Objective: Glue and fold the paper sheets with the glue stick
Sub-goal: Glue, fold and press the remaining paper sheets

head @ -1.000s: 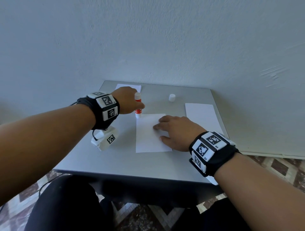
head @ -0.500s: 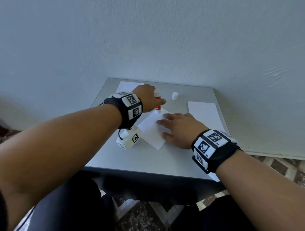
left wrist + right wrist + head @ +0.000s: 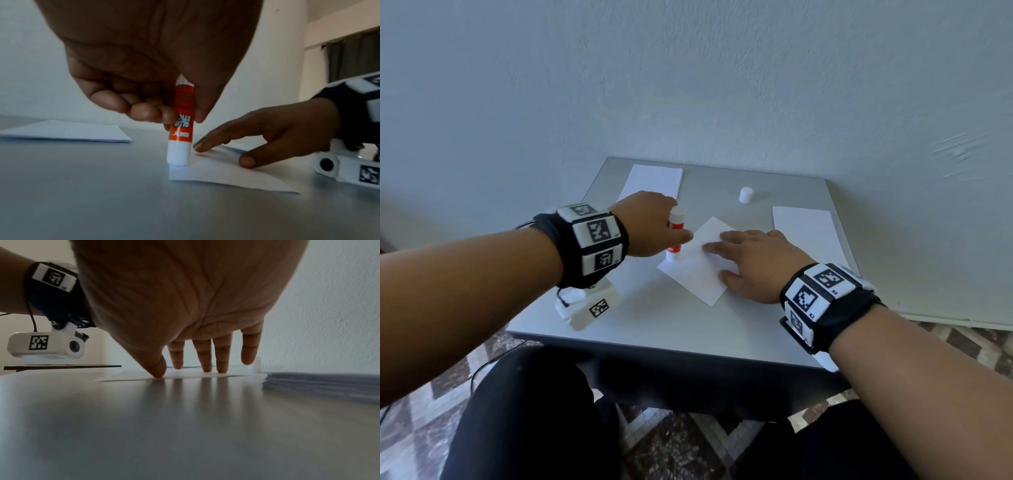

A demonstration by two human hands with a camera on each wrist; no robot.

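1. Head view: left hand [image 3: 650, 226] grips the glue stick [image 3: 676, 236] w/ fingers curled round its barrel, thumb on the side toward the right hand. Stick is about upright, white lower end down on the near-left corner of the paper sheet [image 3: 697, 270].
2. Right hand [image 3: 753, 263] lies flat on the same sheet, fingers straight and slightly spread, pressing it to the table [image 3: 688, 329]; nothing clasped.
3. Sheet sits turned diagonal between the two hands, partly under the right palm.
4. Left wrist view adds detail: thumb and curled fingertips [image 3: 144, 112] pinch the orange label part of the stick [image 3: 180, 126]; printing reads upside down. White end touches the sheet's [image 3: 226, 177] corner right at its edge. Right hand [image 3: 267, 131] is just beside the stick, fingertips down on the paper, thumb tip down too.
5. Right wrist view shows what the others can't: thumb and three fingertips [image 3: 221, 363] touch the sheet [image 3: 185, 375]; little finger is raised off it. Glue stick isn't seen here.
6. Beyond the right fingers: small white cap [image 3: 745, 195] standing alone. To their outer side: a paper stack [image 3: 808, 236], seen edge-on as several layers [image 3: 320, 384] in the right wrist view.
7. Beyond the left fingers: another sheet [image 3: 654, 180], seen in the left wrist view [image 3: 65, 131] too.
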